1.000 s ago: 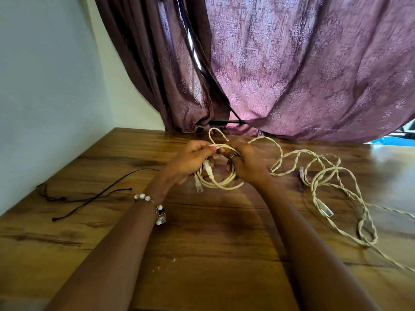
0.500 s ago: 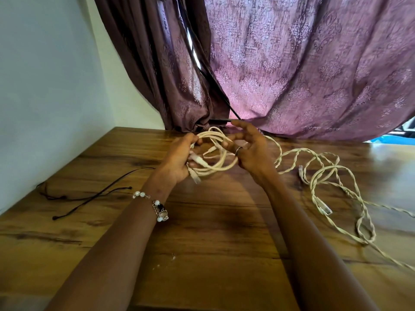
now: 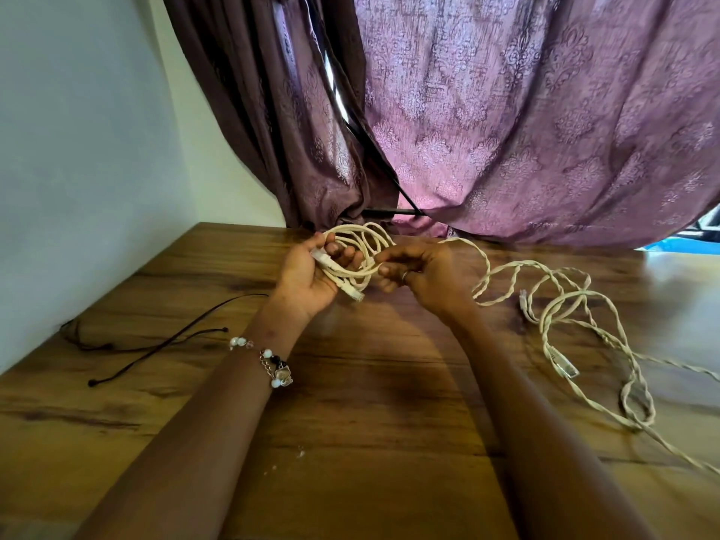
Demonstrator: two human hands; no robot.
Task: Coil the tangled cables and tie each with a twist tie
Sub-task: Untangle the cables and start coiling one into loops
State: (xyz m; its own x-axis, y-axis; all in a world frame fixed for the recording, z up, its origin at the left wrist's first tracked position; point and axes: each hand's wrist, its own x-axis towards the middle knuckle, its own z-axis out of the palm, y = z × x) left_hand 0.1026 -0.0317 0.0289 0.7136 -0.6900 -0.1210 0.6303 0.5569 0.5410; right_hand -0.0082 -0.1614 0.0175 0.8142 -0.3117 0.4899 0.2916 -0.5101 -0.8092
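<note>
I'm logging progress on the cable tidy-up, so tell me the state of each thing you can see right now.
Cream coil: looped, untied, gripped by left hand.
Right hand: pinching the coil's strand.
Loose cream cables: tangled on the table.
Black ties: lying unused.
Curtain: drawn.

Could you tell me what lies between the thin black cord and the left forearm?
Only bare wooden table, in the head view, between black cord and forearm.

The cream cable coil [image 3: 360, 251] was a bunch of round loops held up above the wooden table. The rest of the twisted cream cable [image 3: 561, 321] lay in loose, messy loops to the right.
</note>
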